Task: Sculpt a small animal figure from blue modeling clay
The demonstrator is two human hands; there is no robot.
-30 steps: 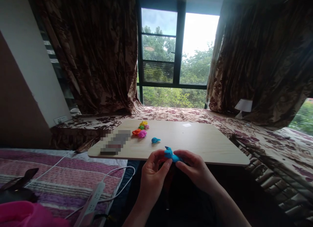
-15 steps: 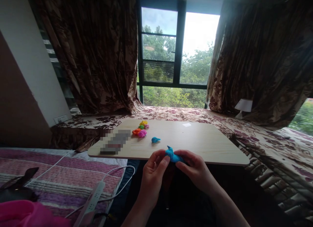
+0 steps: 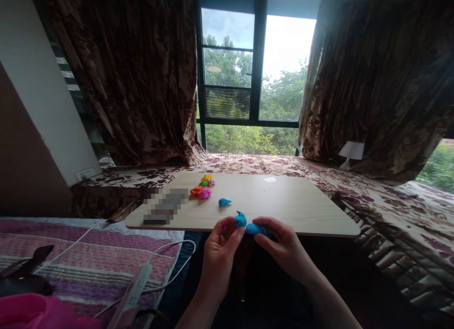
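My left hand [image 3: 224, 246] pinches a small piece of blue modelling clay [image 3: 240, 219] with a pointed tip sticking up. In my right hand [image 3: 278, 238] is a rounder, longer lump of blue clay [image 3: 257, 229], held between thumb and fingers. The two pieces sit side by side just over the near edge of the table; a narrow gap or neck shows between them. Beyond my hands, a third blue clay piece [image 3: 224, 202], round with a pointed end, lies on the pale wooden table [image 3: 283, 201].
Orange clay [image 3: 196, 191], magenta clay [image 3: 205, 193], green clay [image 3: 203, 183] and yellow clay [image 3: 206, 177] lie clustered at the table's back left. A blurred-out dark object [image 3: 165, 207] is on the left. A power strip [image 3: 133, 291] rests on the striped bed [image 3: 88, 253]; a lamp [image 3: 351, 151] stands right.
The blue clay, one joined mass before, now shows as two parts, one in each hand. My left hand has shifted slightly left, away from the right.
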